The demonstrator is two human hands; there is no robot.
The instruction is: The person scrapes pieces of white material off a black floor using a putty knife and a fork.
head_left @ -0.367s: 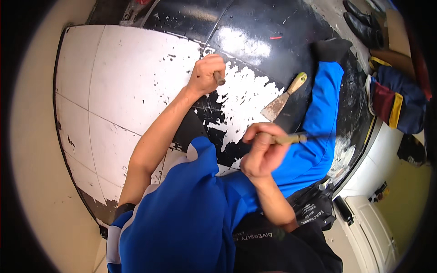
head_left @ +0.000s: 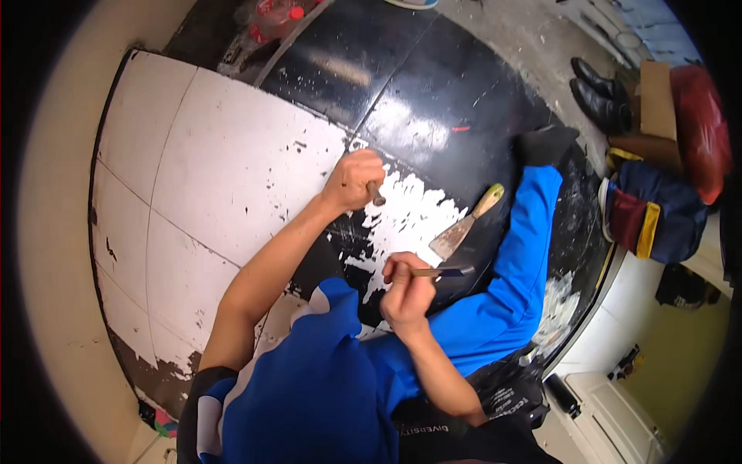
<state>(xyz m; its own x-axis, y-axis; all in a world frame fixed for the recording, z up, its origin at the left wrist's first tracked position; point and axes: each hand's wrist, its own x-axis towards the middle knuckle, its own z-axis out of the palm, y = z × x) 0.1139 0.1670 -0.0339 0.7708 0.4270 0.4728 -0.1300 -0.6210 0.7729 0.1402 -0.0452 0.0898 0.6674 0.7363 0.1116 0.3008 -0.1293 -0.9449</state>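
My left hand (head_left: 355,179) is closed in a fist round a short, rod-shaped metal tool (head_left: 376,193), whose blunt end pokes out; its other end is hidden. It rests where white floor tile meets flaking black coating. Nearer to me and to the right, my right hand (head_left: 406,300) grips a wooden-handled tool (head_left: 454,271) with a dark metal end pointing right; its exact kind is unclear. Just beyond the right hand lies a putty knife (head_left: 454,236) with a pale yellow-green handle, on the floor between my hands and my outstretched leg. The two held tools are apart.
Glossy black tiles (head_left: 440,85) spread ahead, with a small red piece (head_left: 461,129) on them. My blue trouser leg (head_left: 519,255) stretches out to the right. Black shoes (head_left: 603,97), a cardboard box (head_left: 657,100) and a dark blue bag (head_left: 661,209) stand at far right. A wall (head_left: 66,232) bounds the left.
My right hand has swung left, closer to my left hand, with its tool. The view has tilted, so the scene sits lower. My left hand keeps its grip; the putty knife has not moved.
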